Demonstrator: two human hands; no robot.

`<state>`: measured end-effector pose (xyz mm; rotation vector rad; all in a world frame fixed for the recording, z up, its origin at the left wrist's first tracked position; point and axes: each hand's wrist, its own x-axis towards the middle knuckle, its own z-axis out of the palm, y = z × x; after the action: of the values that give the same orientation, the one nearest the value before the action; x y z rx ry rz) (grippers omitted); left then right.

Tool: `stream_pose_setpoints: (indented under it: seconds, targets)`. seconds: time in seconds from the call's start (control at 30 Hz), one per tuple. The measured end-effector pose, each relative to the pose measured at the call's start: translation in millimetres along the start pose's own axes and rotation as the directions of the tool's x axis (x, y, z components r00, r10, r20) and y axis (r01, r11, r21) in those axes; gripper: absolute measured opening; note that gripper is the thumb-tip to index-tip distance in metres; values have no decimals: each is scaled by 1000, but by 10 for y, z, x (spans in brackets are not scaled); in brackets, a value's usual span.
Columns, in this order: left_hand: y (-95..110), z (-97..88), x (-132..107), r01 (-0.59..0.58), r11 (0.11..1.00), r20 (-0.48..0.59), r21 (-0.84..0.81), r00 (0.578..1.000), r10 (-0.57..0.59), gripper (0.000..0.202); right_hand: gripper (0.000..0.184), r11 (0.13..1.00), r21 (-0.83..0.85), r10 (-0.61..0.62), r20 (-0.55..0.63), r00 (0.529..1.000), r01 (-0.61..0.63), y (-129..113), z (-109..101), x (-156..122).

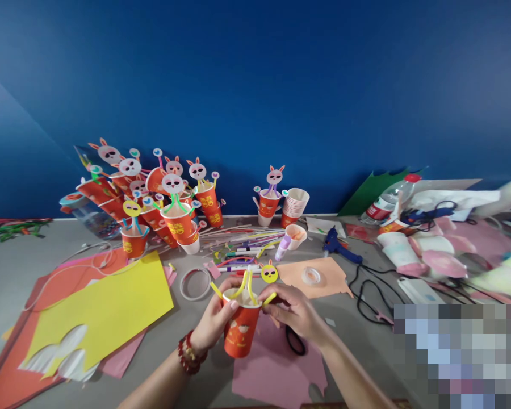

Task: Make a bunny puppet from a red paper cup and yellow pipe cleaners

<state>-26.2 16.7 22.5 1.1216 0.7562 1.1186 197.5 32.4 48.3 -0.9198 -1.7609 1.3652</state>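
A red paper cup [241, 332] with printed figures stands upright in the grasp of my left hand [215, 318], which wraps round its left side. Yellow pipe cleaners [250, 287] rise from inside the cup, and one end sticks out past the rim on each side. At the right rim, the fingers of my right hand [296, 312] pinch the right-hand yellow end. Just behind the cup lies a yellow rabbit face cutout [269, 273]. Black-handled scissors [295, 341] rest beneath my right hand on a pink paper sheet [276, 372], their blades mostly hidden.
Several finished rabbit cups [176, 218] crowd the back left. A cup stack [295, 205], a blue glue gun [340, 247] and a plastic bottle [389, 199] stand farther right. Yellow paper [123, 307] covers the left; a tape roll [311, 276] lies on orange paper [332, 272].
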Motion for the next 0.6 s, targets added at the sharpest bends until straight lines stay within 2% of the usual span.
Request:
stream_pose_setpoints:
  seconds: [0.27, 0.4, 0.6]
  targets:
    - [-44, 46, -1, 37, 986, 2, -163, 999, -38, 41, 29, 984, 157, 72, 50, 996, -79, 155, 7, 53]
    - [-60, 56, 5, 66, 966, 23, -248, 998, -62, 39, 30, 988, 146, 52, 31, 998, -56, 134, 18, 60]
    - [-64, 69, 21, 67, 968, 33, -240, 998, -60, 50, 33, 998, 60, -31, -28, 999, 33, 86, 20, 65]
